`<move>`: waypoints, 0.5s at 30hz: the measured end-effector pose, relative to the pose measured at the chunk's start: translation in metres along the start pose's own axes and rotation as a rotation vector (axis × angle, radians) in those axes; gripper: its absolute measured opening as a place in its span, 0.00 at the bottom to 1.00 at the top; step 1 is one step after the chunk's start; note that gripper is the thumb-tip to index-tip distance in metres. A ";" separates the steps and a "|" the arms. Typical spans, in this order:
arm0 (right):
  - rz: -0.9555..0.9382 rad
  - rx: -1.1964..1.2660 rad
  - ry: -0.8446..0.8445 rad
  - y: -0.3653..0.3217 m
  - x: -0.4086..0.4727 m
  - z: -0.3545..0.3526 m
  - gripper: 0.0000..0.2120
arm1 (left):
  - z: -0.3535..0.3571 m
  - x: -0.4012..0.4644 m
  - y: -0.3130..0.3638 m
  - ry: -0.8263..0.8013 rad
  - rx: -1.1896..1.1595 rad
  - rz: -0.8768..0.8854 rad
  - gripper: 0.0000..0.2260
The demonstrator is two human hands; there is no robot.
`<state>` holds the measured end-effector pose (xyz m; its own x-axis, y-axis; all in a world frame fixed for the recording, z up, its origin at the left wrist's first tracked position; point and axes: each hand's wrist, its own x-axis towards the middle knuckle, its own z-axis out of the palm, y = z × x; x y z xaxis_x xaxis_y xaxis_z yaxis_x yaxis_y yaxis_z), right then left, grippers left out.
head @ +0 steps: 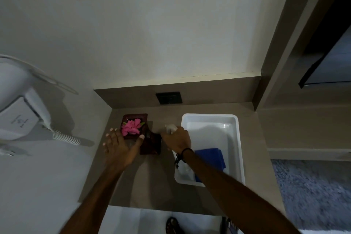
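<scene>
On a brown counter [152, 182] stands a dark red square dish [134, 119] with pink flowers [132, 128] in it. My left hand [121, 144] reaches to the dish with fingers spread, thumb at its right edge and fingertips at its left edge. A second dark red box [152, 145] sits just in front of the dish. My right hand [176, 138] grips a small white bottle [171, 127] between the dish and a white plastic tray [235, 150]. A black band circles my right wrist.
The white tray holds a folded blue cloth [212, 157] and something white under my forearm. A dark wall socket [169, 98] sits on the backsplash. A white wall-mounted hair dryer [20, 108] with coiled cord hangs at the left. A blue carpet [311, 192] lies at the right.
</scene>
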<state>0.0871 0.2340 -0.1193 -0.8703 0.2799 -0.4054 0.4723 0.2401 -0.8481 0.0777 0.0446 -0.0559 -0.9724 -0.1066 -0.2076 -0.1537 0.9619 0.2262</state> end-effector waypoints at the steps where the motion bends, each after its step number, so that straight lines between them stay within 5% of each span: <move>1: -0.009 0.014 0.004 0.000 0.000 -0.003 0.13 | 0.000 0.000 0.000 -0.001 0.002 0.000 0.48; 6: -0.065 0.075 0.112 0.003 0.013 -0.036 0.18 | -0.001 -0.001 -0.001 0.003 -0.003 0.023 0.48; 15: -0.235 0.169 0.242 0.029 0.036 -0.096 0.12 | 0.008 0.002 -0.002 0.074 -0.042 0.030 0.48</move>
<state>0.0832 0.3405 -0.1257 -0.8842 0.4520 -0.1181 0.2167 0.1728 -0.9608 0.0776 0.0439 -0.0641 -0.9868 -0.0979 -0.1292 -0.1301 0.9536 0.2713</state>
